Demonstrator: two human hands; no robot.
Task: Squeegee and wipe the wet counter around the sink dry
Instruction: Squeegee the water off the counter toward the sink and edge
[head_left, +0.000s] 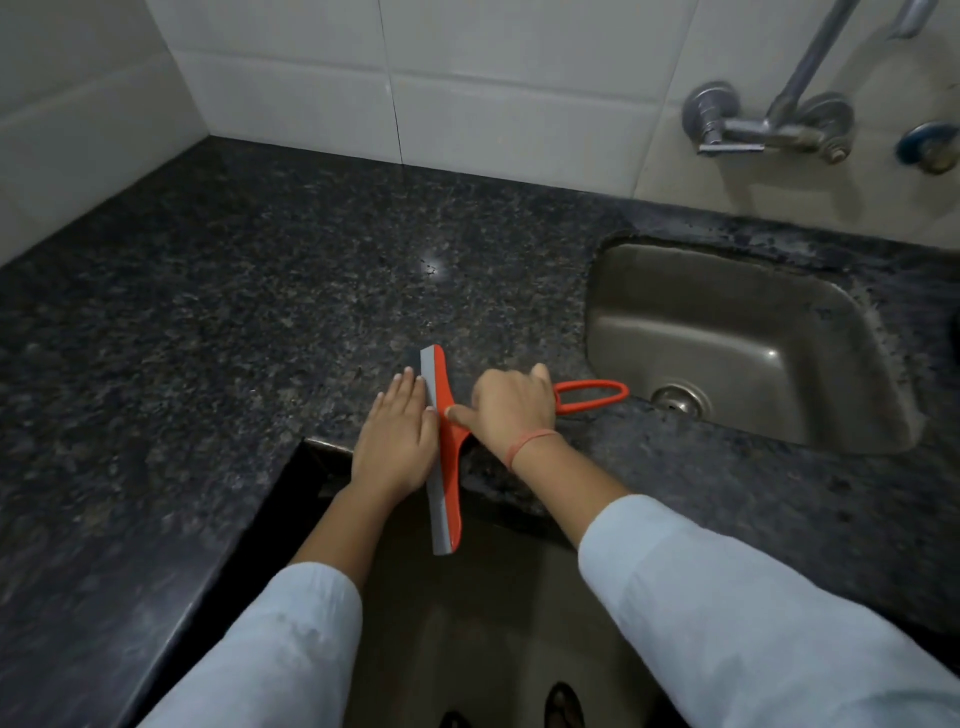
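Observation:
An orange squeegee (451, 483) with a grey rubber blade lies across the front edge of the dark speckled granite counter (249, 291), its lower end hanging past the edge. My right hand (511, 408) grips its handle, whose orange loop (592, 397) sticks out toward the steel sink (737, 332). My left hand (397, 441) rests flat, fingers together, against the blade's left side. No cloth is in view.
White tiled walls meet in a corner at the back left. A metal tap (769, 122) is mounted on the wall above the sink. The counter has an inner corner (311, 447) near my left wrist, with floor and feet below.

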